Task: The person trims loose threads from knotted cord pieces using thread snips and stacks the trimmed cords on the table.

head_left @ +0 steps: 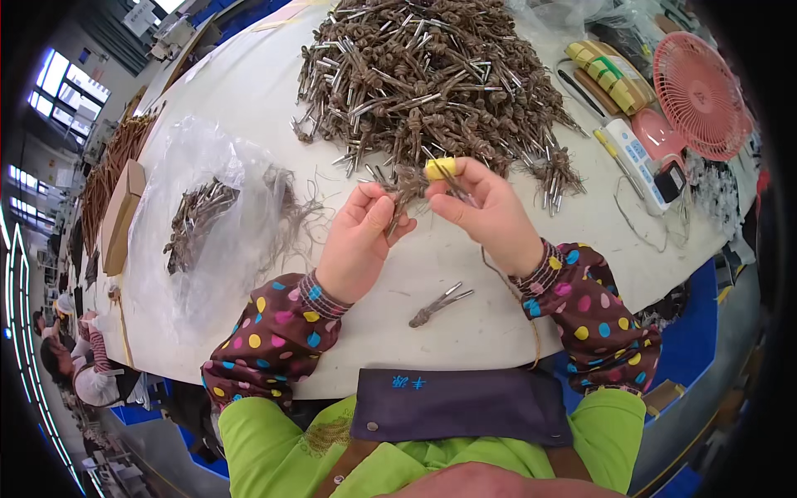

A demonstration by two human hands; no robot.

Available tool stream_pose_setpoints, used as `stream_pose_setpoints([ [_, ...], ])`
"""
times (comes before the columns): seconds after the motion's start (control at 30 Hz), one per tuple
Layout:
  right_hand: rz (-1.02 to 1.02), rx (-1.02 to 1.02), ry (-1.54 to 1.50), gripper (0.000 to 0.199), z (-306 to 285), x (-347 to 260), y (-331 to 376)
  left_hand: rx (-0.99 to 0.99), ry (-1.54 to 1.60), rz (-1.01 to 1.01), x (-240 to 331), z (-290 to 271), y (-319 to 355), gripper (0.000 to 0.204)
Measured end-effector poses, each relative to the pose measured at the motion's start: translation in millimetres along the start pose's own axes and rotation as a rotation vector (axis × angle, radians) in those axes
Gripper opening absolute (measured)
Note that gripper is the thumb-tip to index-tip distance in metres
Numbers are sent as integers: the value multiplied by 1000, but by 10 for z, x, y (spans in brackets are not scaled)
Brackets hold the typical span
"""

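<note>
Pinched in the fingers of my left hand point(363, 236) is a brown knotted cord point(407, 189) with frayed threads and shiny metal tips. My right hand point(496, 217) is closed beside the frayed end; yellow tape point(440, 168) wraps one finger. A slim dark thing shows between its fingers, too small to name. From near the right wrist a thin string point(516, 295) runs down to the table edge. Below my hands lies a single knotted cord point(437, 305) with two metal tips. Just beyond them rises a large pile of similar knotted cords point(432, 75).
At left, a clear plastic bag point(195, 274) holds more cords, with loose threads beside it and a cardboard box point(123, 217) farther left. A power strip point(638, 162), a pink fan point(700, 95) and a yellow-wrapped package point(610, 76) stand at right. Another person point(87, 361) sits far left.
</note>
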State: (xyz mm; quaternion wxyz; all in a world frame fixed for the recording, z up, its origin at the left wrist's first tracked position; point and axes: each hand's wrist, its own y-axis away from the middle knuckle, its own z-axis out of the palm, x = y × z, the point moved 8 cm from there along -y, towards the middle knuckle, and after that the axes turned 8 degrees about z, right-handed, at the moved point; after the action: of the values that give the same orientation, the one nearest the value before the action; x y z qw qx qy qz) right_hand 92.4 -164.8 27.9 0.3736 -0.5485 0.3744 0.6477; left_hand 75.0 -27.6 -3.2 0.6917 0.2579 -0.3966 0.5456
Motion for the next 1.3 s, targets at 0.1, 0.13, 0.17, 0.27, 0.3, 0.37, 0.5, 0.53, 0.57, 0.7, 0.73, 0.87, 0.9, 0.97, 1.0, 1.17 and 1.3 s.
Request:
stream_pose_setpoints([
  [0.1, 72, 30, -292, 37, 57, 30, 40, 47, 125, -47, -138, 170, -17, 17],
  [0.13, 140, 1, -341, 37, 79, 73, 53, 75, 184, -98, -201, 212, 6, 19],
  [0.17, 208, -30, -389, 36, 107, 115, 67, 104, 242, -149, -253, 234, 37, 20],
  [0.27, 193, -45, -415, 39, 104, 108, 39, 26, 94, -182, -254, 201, 61, 27],
  [0.3, 191, -8, -375, 40, 64, 128, 35, 30, -41, -204, -241, 184, 62, 27],
  [0.37, 68, 38, -183, 42, -52, 177, -9, 21, -347, 39, -34, 55, 1, 30],
  [0.5, -98, 189, 350, 47, -185, -84, 66, 20, -1228, 615, 653, 162, 48, 42],
  [0.53, -95, 188, 348, 47, -190, -63, 63, -19, -1333, 721, 757, 255, 74, 44],
  [0.57, -163, 204, 441, 48, -179, -89, 73, -18, -1333, 717, 805, 287, 75, 44],
  [0.7, -143, 194, 565, 51, -118, -87, 90, -172, -1632, 845, 772, 488, 131, 37],
  [0.73, -142, 187, 565, 51, -106, -73, 86, -204, -1689, 850, 742, 509, 135, 36],
  [0.87, -196, 164, 645, 51, -45, -87, 103, -207, -1698, 902, 729, 488, 122, 33],
  [0.9, -203, 162, 662, 51, -32, -102, 110, -235, -1718, 931, 718, 504, 125, 32],
  [0.97, -207, 151, 675, 51, -6, -132, 120, -261, -1739, 959, 697, 514, 133, 30],
  [1.0, -212, 143, 686, 51, 11, -137, 122, -267, -1760, 985, 684, 525, 146, 27],
  [1.17, -176, 121, 485, 50, 7, -22, 86, -253, -1785, 1050, 662, 571, 179, 19],
  [1.3, -26, 44, 156, 47, 18, 136, 40, -83, -1406, 753, 584, 389, 150, 15],
])
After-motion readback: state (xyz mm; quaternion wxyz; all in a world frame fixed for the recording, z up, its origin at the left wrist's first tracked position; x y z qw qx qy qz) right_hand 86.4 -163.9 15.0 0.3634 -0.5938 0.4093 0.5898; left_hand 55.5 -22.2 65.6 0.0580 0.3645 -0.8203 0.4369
